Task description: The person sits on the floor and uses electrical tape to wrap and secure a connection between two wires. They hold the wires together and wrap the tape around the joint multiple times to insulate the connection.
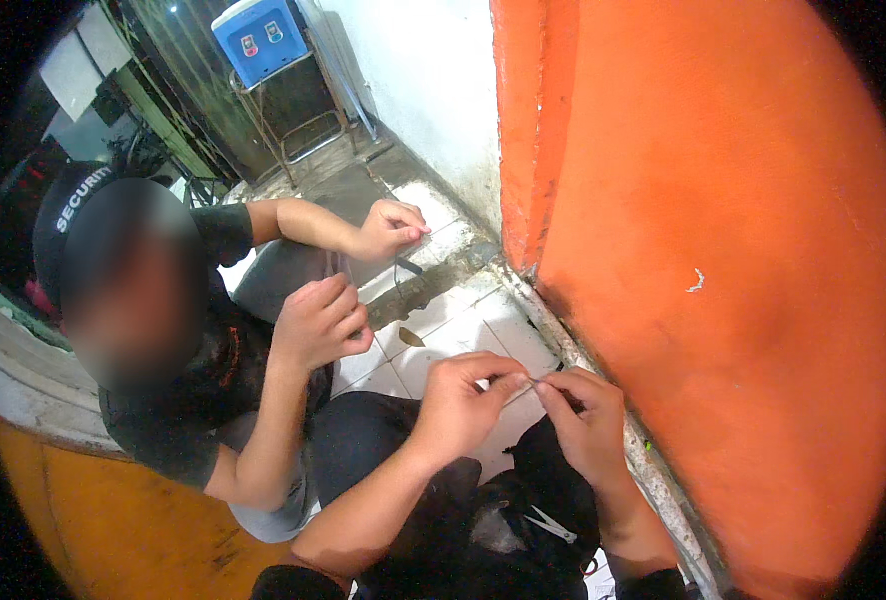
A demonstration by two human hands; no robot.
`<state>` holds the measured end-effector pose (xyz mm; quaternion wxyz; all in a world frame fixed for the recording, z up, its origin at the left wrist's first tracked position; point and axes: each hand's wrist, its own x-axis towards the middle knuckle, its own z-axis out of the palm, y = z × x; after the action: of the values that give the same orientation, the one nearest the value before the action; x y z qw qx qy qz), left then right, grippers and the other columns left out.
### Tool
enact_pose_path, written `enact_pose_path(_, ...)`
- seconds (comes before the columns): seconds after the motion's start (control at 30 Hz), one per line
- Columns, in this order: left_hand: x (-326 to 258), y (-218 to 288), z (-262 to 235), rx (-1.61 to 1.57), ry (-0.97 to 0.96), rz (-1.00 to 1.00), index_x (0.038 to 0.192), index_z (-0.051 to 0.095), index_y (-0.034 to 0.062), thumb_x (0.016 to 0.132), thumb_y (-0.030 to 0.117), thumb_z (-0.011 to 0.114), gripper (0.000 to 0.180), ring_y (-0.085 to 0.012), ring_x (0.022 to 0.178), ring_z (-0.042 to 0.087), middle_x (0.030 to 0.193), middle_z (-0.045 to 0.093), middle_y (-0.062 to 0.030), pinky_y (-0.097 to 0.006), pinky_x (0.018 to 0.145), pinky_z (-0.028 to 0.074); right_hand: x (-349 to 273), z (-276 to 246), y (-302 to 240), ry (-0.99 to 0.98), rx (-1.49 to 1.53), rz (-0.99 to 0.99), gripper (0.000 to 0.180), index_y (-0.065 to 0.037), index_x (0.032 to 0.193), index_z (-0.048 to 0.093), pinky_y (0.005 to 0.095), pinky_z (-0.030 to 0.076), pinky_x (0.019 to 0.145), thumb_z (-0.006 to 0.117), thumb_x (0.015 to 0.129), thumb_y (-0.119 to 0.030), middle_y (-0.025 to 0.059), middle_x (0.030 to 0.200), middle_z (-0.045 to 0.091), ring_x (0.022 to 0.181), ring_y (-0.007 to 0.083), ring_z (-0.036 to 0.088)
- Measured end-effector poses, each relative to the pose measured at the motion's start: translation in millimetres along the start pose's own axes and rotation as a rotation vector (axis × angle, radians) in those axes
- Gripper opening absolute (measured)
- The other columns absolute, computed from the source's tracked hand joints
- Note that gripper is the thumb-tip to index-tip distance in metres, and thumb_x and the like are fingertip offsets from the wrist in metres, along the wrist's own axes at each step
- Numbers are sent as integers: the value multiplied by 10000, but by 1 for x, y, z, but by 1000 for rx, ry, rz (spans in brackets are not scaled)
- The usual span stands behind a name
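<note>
Looking down, I see a floor of pale square tiles (433, 345), dirty along the grout, running up to a bright orange wall (723, 250) on the right with a white chip in its paint; a white wall (433, 80) and a blue box on a metal stand (260, 38) sit further back; a second person (193, 380) in a dark shirt crouches to my left, both of their hands loosely curled. My left hand (460, 405) and right hand (583, 420) meet above my dark-clothed lap (463, 520); thumb and forefinger of each are pinched shut on a thin pale strand (535, 383), short and almost straight, stretched between the fingertips; its material I cannot tell; small scissors (548, 523) lie on my lap.
</note>
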<state>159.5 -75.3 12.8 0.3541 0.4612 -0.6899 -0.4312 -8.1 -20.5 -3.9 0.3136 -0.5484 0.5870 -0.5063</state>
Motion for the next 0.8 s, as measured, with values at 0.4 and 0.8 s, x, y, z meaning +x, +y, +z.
enact_pose_path(0.4,12,-25,-17,-613,131,-155,969,664,13,969,112,635,103,-70,688,563,869,652,-29,-225,533,466,34,34,-20,-44,40,9,142,1,916,743,320,510,635,722,836,-115,143,801,701,690,218,667)
enact_pose_path(0.8,30,-22,-21,-714,435,-492,1105,580,43,964,89,586,148,-92,624,504,904,591,-27,-258,517,481,57,49,7,11,-129,10,139,34,891,735,285,505,618,722,844,-97,106,743,714,661,123,646)
